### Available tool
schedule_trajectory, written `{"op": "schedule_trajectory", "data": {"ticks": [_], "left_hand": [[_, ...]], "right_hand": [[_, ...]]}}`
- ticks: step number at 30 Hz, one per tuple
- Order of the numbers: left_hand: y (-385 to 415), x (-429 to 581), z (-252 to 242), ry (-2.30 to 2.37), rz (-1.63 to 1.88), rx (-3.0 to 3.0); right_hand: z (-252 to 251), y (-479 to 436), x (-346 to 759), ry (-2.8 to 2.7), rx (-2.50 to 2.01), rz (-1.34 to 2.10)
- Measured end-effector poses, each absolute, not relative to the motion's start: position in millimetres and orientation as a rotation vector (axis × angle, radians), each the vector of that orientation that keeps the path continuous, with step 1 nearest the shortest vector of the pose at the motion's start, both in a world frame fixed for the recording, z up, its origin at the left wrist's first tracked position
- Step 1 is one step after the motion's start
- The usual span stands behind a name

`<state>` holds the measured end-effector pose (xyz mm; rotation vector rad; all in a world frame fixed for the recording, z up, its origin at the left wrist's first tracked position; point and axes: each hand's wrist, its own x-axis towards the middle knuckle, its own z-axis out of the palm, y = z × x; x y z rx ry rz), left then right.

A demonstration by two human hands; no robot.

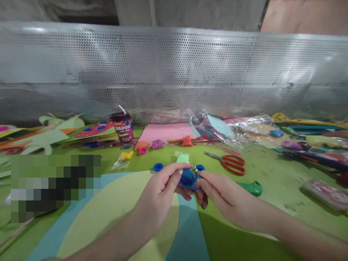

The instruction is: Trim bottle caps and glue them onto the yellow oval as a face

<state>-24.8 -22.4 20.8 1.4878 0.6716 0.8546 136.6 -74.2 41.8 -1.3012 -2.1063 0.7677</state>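
Both hands are in the middle of the head view, above the table. My left hand (165, 183) is closed, its thumb and fingers around the left side of a blue cup-shaped piece (187, 177) that looks like soft clay. At the right edge of that piece, my right hand (214, 186) pinches it between thumb and fingers. The fingers partly hide its underside. Just behind the hands lie a small blue ring (200, 167) and a pale green clay packet (182, 158). Another blue ring (158, 167) is left of them.
Red-handled scissors (231, 163) and a green rolled piece (251, 188) lie on the right. Blue paper with a pale yellow oval (114, 206) spreads under my left arm. A drink cup (123, 128) stands behind, before a perforated metal panel (163, 72). A pixelated patch covers the left.
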Motion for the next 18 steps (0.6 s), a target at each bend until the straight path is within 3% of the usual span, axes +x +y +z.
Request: {"op": "schedule_trajectory", "data": {"ticks": [10, 18], "left_hand": [[-23.7, -17.6, 13.1, 0.617, 0.952, 1.172], [-23.2, -31.8, 15.8, 0.814, 0.823, 1.993]], "right_hand": [[31.6, -72.9, 137.4, -1.992, -1.257, 0.722], [38.6, -69.3, 140.9, -2.152, -1.436, 0.596]]}}
